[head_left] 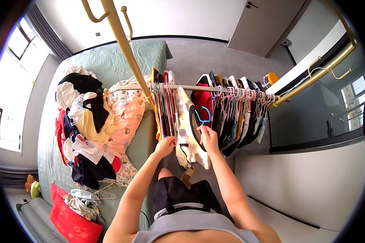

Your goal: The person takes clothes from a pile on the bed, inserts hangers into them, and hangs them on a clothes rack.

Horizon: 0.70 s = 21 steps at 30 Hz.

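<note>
In front of me hangs a cream, yellow and grey patterned garment [185, 117], with a dark trim along its right side. My right hand [209, 139] is closed round the neck of a blue clothes hanger [204, 115], whose hook points up, just right of that garment. At the garment's left edge, my left hand [165, 147] has its fingers pinched together on the cloth; the fingertips are partly hidden. Beyond both hands, a metal clothes rail [182, 87] carries several hung garments, including a red and black one [200, 97].
A bed with a green cover [105, 56] stands to the left, bearing a heap of clothes [87, 117], loose hangers [106, 190] and a red cushion [73, 216]. Gold posts [127, 48] hold the rail. A dark glass panel [312, 121] is at right.
</note>
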{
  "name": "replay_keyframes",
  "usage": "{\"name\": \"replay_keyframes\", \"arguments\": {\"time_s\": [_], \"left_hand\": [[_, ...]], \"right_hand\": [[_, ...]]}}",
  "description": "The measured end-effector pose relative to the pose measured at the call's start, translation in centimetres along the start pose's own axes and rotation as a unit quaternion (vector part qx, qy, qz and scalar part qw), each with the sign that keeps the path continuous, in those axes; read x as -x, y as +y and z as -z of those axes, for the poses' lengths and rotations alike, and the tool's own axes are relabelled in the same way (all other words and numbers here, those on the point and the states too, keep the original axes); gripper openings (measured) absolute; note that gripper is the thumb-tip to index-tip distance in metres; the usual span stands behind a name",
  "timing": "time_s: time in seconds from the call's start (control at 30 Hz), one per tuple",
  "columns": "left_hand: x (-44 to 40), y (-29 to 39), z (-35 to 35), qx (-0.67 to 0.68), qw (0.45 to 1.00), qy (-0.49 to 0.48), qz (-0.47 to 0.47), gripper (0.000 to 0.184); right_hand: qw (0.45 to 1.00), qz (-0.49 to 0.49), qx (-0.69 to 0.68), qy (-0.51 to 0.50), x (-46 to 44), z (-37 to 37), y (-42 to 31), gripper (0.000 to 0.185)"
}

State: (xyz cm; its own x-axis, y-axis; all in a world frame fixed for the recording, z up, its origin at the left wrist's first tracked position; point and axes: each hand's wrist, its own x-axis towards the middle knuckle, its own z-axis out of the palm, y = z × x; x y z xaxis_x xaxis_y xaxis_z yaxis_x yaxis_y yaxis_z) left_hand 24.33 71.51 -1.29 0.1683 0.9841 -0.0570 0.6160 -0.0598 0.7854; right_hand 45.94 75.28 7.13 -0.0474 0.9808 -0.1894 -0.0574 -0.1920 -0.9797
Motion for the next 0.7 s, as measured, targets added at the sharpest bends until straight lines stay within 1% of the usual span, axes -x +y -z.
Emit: {"name": "replay_keyframes", "arguments": {"time_s": [0.03, 0.07, 0.1, 0.17, 0.2, 0.23, 0.3, 0.33, 0.37, 0.43, 0.47, 0.5, 0.57, 0.6, 0.63, 0.7], "left_hand": [[-0.7, 0.2, -0.1, 0.009, 1.0, 0.01, -0.006, 0.025], [-1.5, 0.4, 0.0, -0.004, 1.0, 0.007, -0.012, 0.025], [-2.6, 0.6, 0.0, -0.009, 1.0, 0.007, -0.005, 0.025], [-4.6, 0.3, 0.1, -0.02, 1.0, 0.012, -0.022, 0.024], [-5.8, 0.4, 0.4, -0.048, 0.998, 0.015, -0.034, 0.024], [-7.1, 0.2, 0.6, -0.069, 0.997, 0.007, -0.026, 0.024], [-9.7, -1.6, 0.3, -0.097, 0.994, 0.011, -0.056, 0.025], [-11.1, -1.8, 0.6, -0.15, 0.985, -0.007, -0.088, 0.026], [-12.2, -1.9, 0.7, -0.191, 0.975, -0.045, -0.103, 0.031], [-14.5, -3.1, 0.3, -0.29, 0.934, -0.09, -0.189, 0.037], [-15.5, -3.6, 0.0, -0.342, 0.908, -0.141, -0.198, 0.038], [-16.1, -4.0, -0.1, -0.388, 0.881, -0.157, -0.22, 0.037], [-16.9, -4.9, -0.6, -0.553, 0.773, -0.24, -0.2, 0.036], [-17.1, -5.7, -1.0, -0.582, 0.748, -0.263, -0.182, 0.031], [-16.9, -5.7, -0.5, -0.605, 0.731, -0.259, -0.183, 0.029], [-15.6, -6.1, 0.5, -0.647, 0.695, -0.255, -0.182, 0.026]], "right_hand": [[1.0, -0.011, 0.014, 0.02, -1.0, -0.1, 1.4, 0.029], [0.995, -0.063, 0.058, 0.053, -1.7, 0.0, 2.7, 0.028], [0.994, -0.073, 0.059, 0.064, -2.6, 0.1, 4.6, 0.027], [0.977, 0.047, 0.164, 0.127, -3.7, 0.2, 7.7, 0.026], [0.952, 0.149, 0.193, 0.184, -3.6, -0.2, 7.3, 0.023], [0.951, 0.143, 0.176, 0.212, -3.7, 0.0, 6.6, 0.022], [0.949, 0.076, 0.146, 0.267, -3.3, 0.3, 4.7, 0.021], [0.956, 0.052, 0.125, 0.262, -3.4, 0.5, 3.8, 0.02], [0.945, 0.095, 0.174, 0.259, -3.6, 0.4, 2.9, 0.02], [0.955, 0.058, 0.216, 0.195, -4.6, 0.8, 2.4, 0.023], [0.954, 0.097, 0.202, 0.2, -5.5, 0.7, 2.9, 0.024], [0.955, 0.078, 0.203, 0.202, -6.1, 0.4, 2.5, 0.024], [0.952, 0.086, 0.2, 0.215, -7.6, -0.1, 3.8, 0.025], [0.956, 0.084, 0.169, 0.225, -8.4, -0.7, 4.4, 0.025], [0.946, 0.1, 0.202, 0.233, -9.1, -1.0, 5.3, 0.025], [0.944, 0.082, 0.228, 0.223, -11.0, -1.9, 7.1, 0.022]]}}
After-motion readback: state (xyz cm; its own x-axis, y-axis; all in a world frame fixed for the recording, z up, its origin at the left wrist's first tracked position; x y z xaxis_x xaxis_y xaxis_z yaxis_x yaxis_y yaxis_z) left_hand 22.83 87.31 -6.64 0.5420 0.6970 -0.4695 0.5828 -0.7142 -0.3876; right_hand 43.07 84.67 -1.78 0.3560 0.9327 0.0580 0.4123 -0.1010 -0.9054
